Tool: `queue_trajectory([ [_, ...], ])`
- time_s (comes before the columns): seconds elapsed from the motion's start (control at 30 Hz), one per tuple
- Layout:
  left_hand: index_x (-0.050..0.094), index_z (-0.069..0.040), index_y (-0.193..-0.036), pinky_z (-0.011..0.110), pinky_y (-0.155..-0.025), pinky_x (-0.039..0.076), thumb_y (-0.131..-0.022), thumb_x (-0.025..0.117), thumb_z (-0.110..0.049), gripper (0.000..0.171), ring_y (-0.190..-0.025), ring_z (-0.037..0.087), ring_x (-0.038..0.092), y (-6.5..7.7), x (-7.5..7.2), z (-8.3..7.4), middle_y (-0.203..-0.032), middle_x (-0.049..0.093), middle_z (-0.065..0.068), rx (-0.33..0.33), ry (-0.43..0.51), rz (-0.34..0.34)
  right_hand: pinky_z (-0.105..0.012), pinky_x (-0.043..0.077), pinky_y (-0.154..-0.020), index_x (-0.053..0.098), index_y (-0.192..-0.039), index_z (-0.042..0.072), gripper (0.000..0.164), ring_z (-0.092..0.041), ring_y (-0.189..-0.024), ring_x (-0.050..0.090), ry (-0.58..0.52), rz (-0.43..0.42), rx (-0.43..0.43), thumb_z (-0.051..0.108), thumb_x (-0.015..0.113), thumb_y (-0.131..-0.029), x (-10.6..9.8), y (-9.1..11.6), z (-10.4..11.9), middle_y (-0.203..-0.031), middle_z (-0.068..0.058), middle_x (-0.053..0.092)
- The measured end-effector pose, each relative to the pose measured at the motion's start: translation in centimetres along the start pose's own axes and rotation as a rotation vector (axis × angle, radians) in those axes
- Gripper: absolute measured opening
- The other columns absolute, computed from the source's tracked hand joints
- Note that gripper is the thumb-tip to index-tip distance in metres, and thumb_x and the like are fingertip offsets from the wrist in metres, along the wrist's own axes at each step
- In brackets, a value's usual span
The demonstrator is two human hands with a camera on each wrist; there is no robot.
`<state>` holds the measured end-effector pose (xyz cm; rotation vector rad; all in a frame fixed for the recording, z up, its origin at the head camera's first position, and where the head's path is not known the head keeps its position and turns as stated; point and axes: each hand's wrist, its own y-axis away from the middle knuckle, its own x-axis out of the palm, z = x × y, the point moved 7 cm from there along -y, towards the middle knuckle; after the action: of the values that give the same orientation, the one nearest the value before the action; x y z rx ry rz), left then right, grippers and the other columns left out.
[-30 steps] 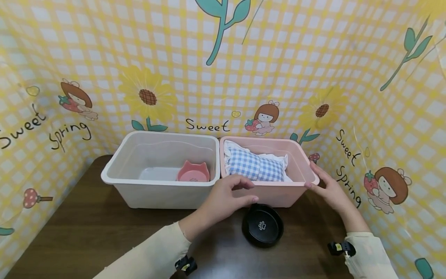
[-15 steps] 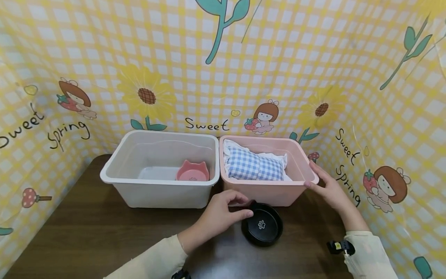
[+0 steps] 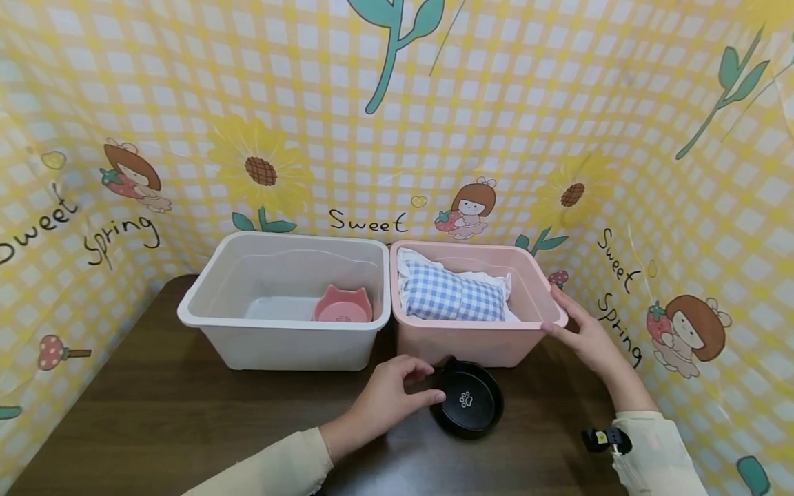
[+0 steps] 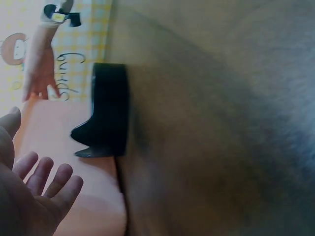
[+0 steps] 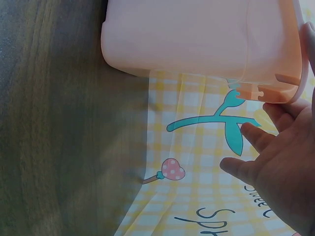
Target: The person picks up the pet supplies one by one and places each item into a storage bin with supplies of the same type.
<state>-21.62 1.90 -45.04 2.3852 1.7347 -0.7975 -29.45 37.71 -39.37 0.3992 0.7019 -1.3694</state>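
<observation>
A black cat-eared pet bowl (image 3: pixel 468 399) with a white paw print lies on the table before the pink bin. My left hand (image 3: pixel 387 399) is just left of it, fingers loosely bent, thumb tip overlapping the bowl's edge in the head view. In the left wrist view a gap separates the left fingers (image 4: pixel 64 184) from the bowl (image 4: pixel 109 110). My right hand (image 3: pixel 586 337) touches the pink bin's (image 3: pixel 471 344) right front corner, thumb and fingertips at the rim. Its other fingers (image 5: pixel 241 167) extend loosely outside the bin. A blue checked pillow (image 3: pixel 455 293) lies inside.
A light grey bin (image 3: pixel 298 351) stands left of the pink one, their rims side by side. Inside it is a pink cat-eared bowl (image 3: pixel 344 304). Yellow checked cloth (image 3: pixel 372 158) rises behind and beside the dark wooden table (image 3: pixel 155 406).
My left hand has moved down from in front of the pink bin's rim to beside the black bowl. The right hand stays at the bin's corner, and the bowls and bins keep their places.
</observation>
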Motion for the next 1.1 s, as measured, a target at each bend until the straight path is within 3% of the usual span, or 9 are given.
queue_trajectory([
  [0.1, 0.075, -0.019, -0.109, 0.030, -0.089, 0.057, -0.081, 0.085, -0.050, 0.043, -0.102, 0.012, 0.067, 0.3, 0.7, 0.8, -0.108, 0.072, -0.003, -0.014, -0.030, -0.003, -0.074, 0.019, -0.115, 0.025, -0.163, 0.022, 0.080, -0.050, -0.153, 0.016, -0.004, 0.000, -0.001, 0.025, 0.071, -0.098, -0.1, 0.1, 0.0, -0.170, -0.016, 0.016],
  [0.27, 0.075, -0.014, -0.111, 0.031, -0.083, 0.056, -0.082, 0.084, -0.050, 0.048, -0.097, 0.019, 0.067, 0.6, 1.7, 1.8, -0.110, 0.073, 0.002, -0.066, -0.043, 0.015, -0.073, 0.019, -0.115, 0.025, -0.163, 0.021, 0.080, -0.050, -0.153, 0.016, -0.008, 0.001, -0.004, 0.024, 0.071, -0.098, 0.0, 0.1, -0.1, -0.170, -0.017, 0.016],
  [0.53, 0.076, -0.009, -0.106, 0.025, -0.076, 0.056, -0.081, 0.086, -0.047, 0.047, -0.090, 0.013, 0.068, 0.7, 2.9, 2.7, -0.103, 0.075, 0.004, -0.110, -0.039, 0.016, -0.074, 0.018, -0.115, 0.025, -0.163, 0.022, 0.080, -0.050, -0.153, 0.016, -0.004, -0.006, -0.011, 0.023, 0.071, -0.098, -0.1, 0.0, -0.1, -0.170, -0.019, 0.017],
  [0.73, 0.076, -0.010, -0.103, 0.028, -0.074, 0.057, -0.081, 0.086, -0.044, 0.042, -0.091, 0.013, 0.069, 0.4, 4.2, 3.2, -0.098, 0.075, -0.001, -0.194, -0.059, 0.043, -0.075, 0.018, -0.114, 0.025, -0.164, 0.023, 0.080, -0.051, -0.152, 0.016, 0.002, -0.004, 0.002, 0.025, 0.071, -0.098, -0.2, 0.0, -0.2, -0.170, -0.019, 0.016],
  [0.97, 0.074, -0.011, -0.094, 0.025, -0.063, 0.052, -0.082, 0.087, -0.041, 0.035, -0.075, 0.004, 0.063, 0.1, 4.6, 3.1, -0.084, 0.072, -0.006, -0.209, -0.106, -0.035, -0.075, 0.016, -0.115, 0.023, -0.164, 0.024, 0.081, -0.050, -0.153, 0.014, 0.002, 0.009, 0.006, 0.026, 0.070, -0.099, -0.1, -0.1, -0.2, -0.170, -0.018, 0.014],
  [1.1, 0.075, -0.010, -0.093, 0.027, -0.065, 0.054, -0.081, 0.087, -0.040, 0.034, -0.075, 0.006, 0.066, -0.2, 4.6, 3.1, -0.082, 0.073, -0.004, -0.205, -0.151, -0.090, -0.075, 0.015, -0.115, 0.024, -0.164, 0.022, 0.080, -0.050, -0.153, 0.014, 0.004, 0.008, 0.001, 0.026, 0.070, -0.099, 0.0, -0.1, -0.1, -0.170, -0.017, 0.014],
])
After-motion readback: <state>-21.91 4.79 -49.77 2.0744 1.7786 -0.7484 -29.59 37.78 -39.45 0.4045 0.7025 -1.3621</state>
